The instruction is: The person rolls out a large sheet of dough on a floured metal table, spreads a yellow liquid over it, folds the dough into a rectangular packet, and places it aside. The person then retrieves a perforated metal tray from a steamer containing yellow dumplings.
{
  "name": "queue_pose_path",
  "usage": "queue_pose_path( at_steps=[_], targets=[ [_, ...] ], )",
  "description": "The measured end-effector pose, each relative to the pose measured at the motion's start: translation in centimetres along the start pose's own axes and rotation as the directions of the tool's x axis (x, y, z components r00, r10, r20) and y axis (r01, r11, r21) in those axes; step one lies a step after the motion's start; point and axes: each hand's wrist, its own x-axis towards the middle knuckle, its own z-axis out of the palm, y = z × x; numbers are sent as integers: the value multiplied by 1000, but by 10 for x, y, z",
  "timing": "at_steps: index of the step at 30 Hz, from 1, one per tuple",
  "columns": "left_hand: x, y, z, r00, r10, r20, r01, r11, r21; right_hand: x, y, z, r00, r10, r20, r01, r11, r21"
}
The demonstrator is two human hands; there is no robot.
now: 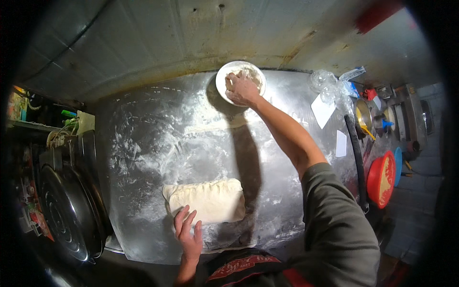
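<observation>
A folded slab of pale dough point(215, 206) lies on the floured metal worktop point(143, 201) close in front of me. Its far edge is pleated into a row of small creases. My left hand point(188, 235) is at the near left edge of the dough, fingers apart, with the fingertips over or against it. At the far side of the worktop stands a white bowl point(219, 84) of flour point(255, 73). My right hand point(244, 89) reaches into this bowl with bent fingers. Whether it grips any flour is hidden.
A metal wall point(215, 36) rises behind the worktop. White cards point(322, 111) and clear plastic bags point(324, 84) lie on the right. Beyond a dark padded bar point(355, 161) stand a red basin point(381, 179) and a metal bowl point(363, 113). Large round pans point(64, 211) stand at the left.
</observation>
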Motion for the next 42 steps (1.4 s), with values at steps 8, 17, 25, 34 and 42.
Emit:
queue_pose_path(
  at_steps=[8, 17, 25, 34, 42],
  targets=[
    [2, -7, -9, 999, -33, -29, 33, 999, 6, -15, 18, -25, 972, 112, 208, -236, 472, 849],
    [-46, 4, -5, 996, 91, 21, -92, 996, 17, -317, 35, -11, 857, 355, 374, -438, 119, 891],
    [-94, 30, 27, 978, 135, 161, -137, 991, 0, -449, 62, -12, 758, 489, 431, -617, 323, 718],
    [-115, 45, 69, 958, 206, 200, -222, 973, 60, -447, 105, -1, 754, 644, 131, -574, 548, 609],
    [-139, 69, 119, 983, 106, 150, -120, 989, 84, -425, 115, 3, 852, 493, 177, -475, 583, 659]
  ],
)
